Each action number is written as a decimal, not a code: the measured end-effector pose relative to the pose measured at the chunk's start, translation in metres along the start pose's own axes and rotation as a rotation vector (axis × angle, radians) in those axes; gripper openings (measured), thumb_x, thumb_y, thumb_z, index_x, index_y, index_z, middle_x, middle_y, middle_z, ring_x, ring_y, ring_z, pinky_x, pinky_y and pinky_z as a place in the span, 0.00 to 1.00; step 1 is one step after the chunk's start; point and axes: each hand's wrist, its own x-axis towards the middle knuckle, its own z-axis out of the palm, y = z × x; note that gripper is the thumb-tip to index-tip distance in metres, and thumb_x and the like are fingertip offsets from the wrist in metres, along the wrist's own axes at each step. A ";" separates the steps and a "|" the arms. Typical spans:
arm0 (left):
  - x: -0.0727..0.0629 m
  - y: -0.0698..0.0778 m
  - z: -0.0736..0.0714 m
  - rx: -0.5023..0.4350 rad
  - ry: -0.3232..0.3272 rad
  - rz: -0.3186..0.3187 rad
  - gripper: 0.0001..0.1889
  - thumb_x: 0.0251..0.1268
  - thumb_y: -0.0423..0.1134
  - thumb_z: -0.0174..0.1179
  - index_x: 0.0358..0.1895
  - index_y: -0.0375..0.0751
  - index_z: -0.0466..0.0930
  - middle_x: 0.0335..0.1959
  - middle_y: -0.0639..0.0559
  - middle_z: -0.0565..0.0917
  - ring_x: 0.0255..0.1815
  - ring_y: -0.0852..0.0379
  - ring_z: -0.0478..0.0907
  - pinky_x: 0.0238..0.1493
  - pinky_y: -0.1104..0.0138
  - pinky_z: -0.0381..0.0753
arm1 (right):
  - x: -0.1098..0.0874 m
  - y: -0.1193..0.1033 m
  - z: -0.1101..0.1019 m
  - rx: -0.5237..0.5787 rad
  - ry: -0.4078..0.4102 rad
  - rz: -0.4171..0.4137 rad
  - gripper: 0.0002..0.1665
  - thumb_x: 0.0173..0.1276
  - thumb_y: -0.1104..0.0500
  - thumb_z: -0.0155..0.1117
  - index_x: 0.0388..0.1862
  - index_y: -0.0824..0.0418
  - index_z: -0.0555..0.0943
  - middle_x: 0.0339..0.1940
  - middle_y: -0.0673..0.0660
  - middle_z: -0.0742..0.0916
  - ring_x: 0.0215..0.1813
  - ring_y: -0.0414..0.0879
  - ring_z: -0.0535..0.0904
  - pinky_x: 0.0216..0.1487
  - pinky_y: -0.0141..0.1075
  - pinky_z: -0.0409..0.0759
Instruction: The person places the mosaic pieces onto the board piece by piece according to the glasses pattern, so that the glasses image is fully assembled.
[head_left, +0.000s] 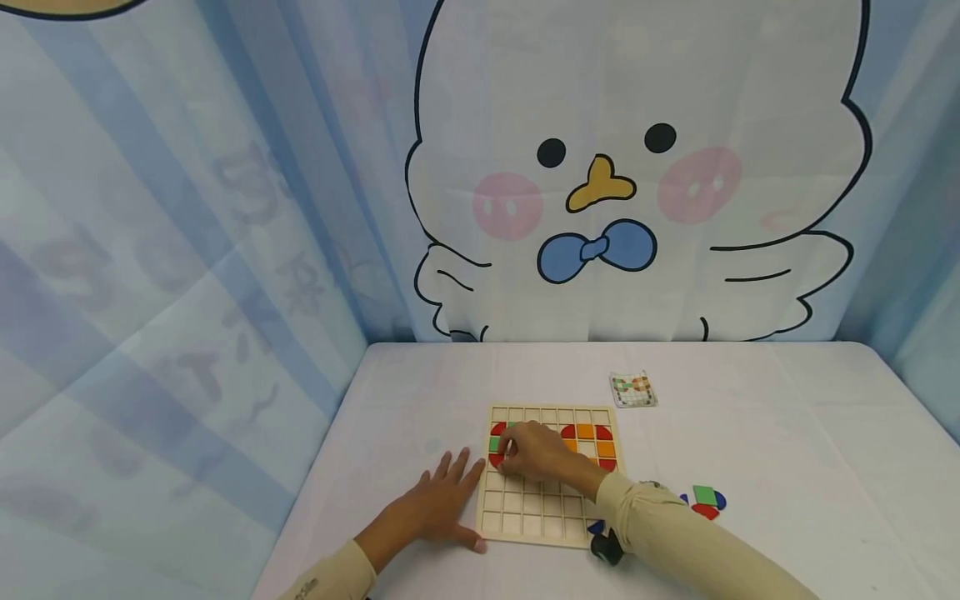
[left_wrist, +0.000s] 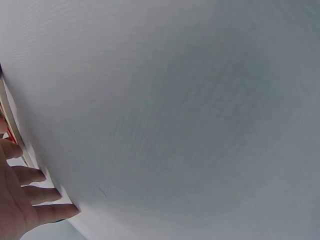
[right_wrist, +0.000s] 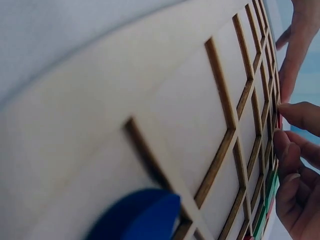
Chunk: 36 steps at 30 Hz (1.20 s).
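Note:
A wooden grid board (head_left: 532, 504) lies on the white table. At its left columns, my right hand (head_left: 536, 450) pinches a red rounded piece (right_wrist: 280, 118) between thumb and forefinger, down at the grid. A green square (head_left: 494, 444) and a red rounded piece (head_left: 498, 428) sit just above that spot. Orange squares (head_left: 585, 431) and red rounded pieces (head_left: 604, 432) form a ring in the right columns. My left hand (head_left: 442, 504) rests with fingers spread beside the board's left edge, holding nothing; its fingertips (left_wrist: 70, 210) show in the left wrist view.
A small patterned card (head_left: 633, 389) lies behind the board's far right corner. Right of my forearm are a loose green square (head_left: 705, 496), a red piece (head_left: 705, 511) and blue pieces (head_left: 721, 500). A blue piece (right_wrist: 145, 215) sits by the board's near right corner.

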 end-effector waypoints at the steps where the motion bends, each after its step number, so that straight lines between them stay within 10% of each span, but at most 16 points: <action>1: 0.000 0.000 0.000 -0.001 0.000 0.001 0.63 0.44 0.76 0.67 0.82 0.50 0.49 0.83 0.39 0.48 0.81 0.32 0.47 0.70 0.34 0.63 | 0.000 0.000 0.000 -0.001 0.001 0.000 0.09 0.59 0.56 0.77 0.37 0.55 0.87 0.25 0.44 0.83 0.29 0.39 0.75 0.30 0.33 0.73; 22: -0.001 0.005 -0.002 -0.021 -0.011 -0.047 0.63 0.43 0.75 0.69 0.81 0.52 0.51 0.83 0.42 0.49 0.82 0.35 0.47 0.72 0.36 0.61 | -0.044 0.047 -0.046 0.122 -0.113 -0.182 0.12 0.71 0.50 0.67 0.47 0.55 0.86 0.35 0.41 0.85 0.36 0.35 0.77 0.38 0.30 0.78; 36: 0.004 0.002 0.003 -0.012 -0.022 -0.061 0.63 0.41 0.76 0.68 0.82 0.53 0.50 0.83 0.43 0.48 0.82 0.36 0.46 0.72 0.36 0.61 | -0.120 0.121 -0.099 0.189 -0.043 0.042 0.17 0.68 0.51 0.69 0.50 0.58 0.84 0.35 0.48 0.83 0.25 0.39 0.75 0.27 0.31 0.80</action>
